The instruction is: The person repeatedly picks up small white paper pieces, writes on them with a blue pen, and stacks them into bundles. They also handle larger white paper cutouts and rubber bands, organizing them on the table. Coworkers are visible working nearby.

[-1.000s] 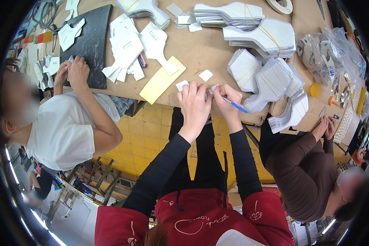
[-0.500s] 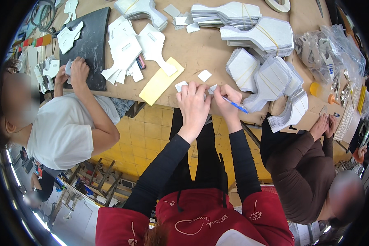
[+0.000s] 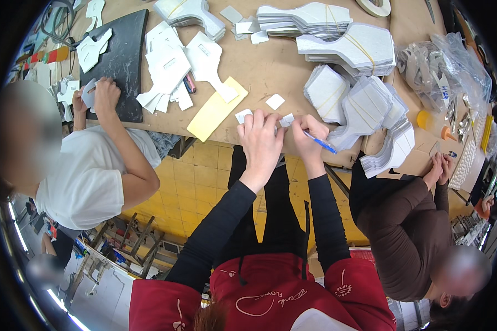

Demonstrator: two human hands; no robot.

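My right hand (image 3: 310, 139) is closed around a blue pen (image 3: 321, 143), whose back end points down to the right. Just left of it, a small white card piece (image 3: 286, 119) lies at the thumb side of my left hand (image 3: 261, 142), whose bent fingers pinch or press its edge; the exact grip is partly hidden. Another small white piece (image 3: 243, 116) pokes out by the left fingertips. Beyond both hands a third white piece (image 3: 275, 101) lies loose on the brown table (image 3: 259, 69).
A yellow pad (image 3: 215, 113) and white cut-out shapes (image 3: 168, 66) lie to the left. Banded stacks of grey-white shapes (image 3: 350, 49) crowd the right. A co-worker's hands hold a piece over a black board (image 3: 124, 66); another person's hands (image 3: 439, 168) are at the right.
My right hand and pen have shifted slightly right, away from the small white piece, which shows more fully. The left hand stays in place. The person at the left has leaned in.
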